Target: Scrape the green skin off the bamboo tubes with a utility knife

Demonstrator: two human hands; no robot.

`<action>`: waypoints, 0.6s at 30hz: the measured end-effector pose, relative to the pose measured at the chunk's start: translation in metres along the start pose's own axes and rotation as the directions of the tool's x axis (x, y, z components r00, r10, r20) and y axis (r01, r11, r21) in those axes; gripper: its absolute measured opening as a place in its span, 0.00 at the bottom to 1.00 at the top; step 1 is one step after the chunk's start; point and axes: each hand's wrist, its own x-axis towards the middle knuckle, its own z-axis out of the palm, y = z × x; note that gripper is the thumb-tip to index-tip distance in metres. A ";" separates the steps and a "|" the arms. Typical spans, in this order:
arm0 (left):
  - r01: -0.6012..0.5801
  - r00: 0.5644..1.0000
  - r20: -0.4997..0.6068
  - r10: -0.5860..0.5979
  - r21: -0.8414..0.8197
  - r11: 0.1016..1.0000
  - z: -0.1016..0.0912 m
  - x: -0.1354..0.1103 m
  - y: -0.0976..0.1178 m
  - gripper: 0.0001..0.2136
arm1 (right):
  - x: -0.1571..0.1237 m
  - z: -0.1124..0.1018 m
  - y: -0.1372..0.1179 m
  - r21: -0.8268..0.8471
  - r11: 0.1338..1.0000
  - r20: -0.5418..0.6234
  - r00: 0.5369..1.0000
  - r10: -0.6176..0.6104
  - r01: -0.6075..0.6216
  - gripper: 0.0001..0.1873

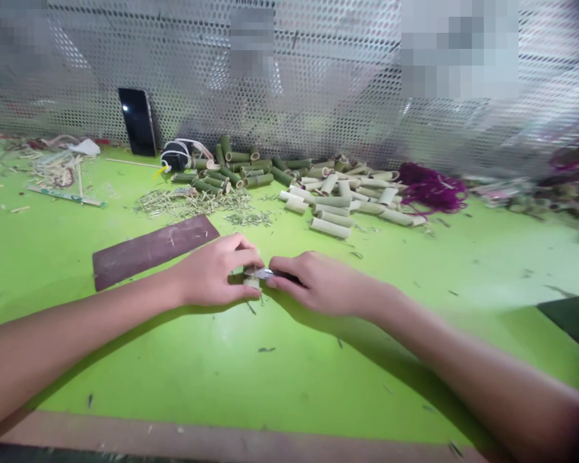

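Between the thumb and fingers of my left hand (222,269) is a short bamboo piece (251,281), pale on its near side and partly hidden by the fingers. My right hand (313,281) is closed around the handle of a small knife (264,274), whose metal blade lies against the bamboo piece. Both hands meet low over the green table (212,379). Behind my left hand lies a flat dark red-brown strip (149,252) with scuffs on its surface.
Green bamboo tubes (258,180) and peeled pale ones (330,226) are heaped at the back, beside shavings (193,202) and purple string (429,188). A phone (137,122) leans on the perforated metal wall (318,96) near a black charger (176,156). A dark object (574,321) sits at right.
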 end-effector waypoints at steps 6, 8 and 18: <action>-0.059 0.996 -0.064 0.057 -0.022 0.998 0.002 -0.009 -0.008 0.23 | -0.003 0.005 0.000 -0.068 0.998 -0.051 0.999 0.014 -0.017 0.19; -0.092 0.990 -0.108 0.090 -0.013 0.996 0.001 -0.010 -0.007 0.18 | -0.004 0.006 0.000 -0.061 0.998 -0.052 0.999 0.003 -0.006 0.19; -0.178 0.967 -0.182 0.178 0.020 0.984 -0.002 -0.002 0.002 0.07 | -0.005 0.004 -0.004 -0.084 0.996 -0.041 0.999 0.012 -0.015 0.19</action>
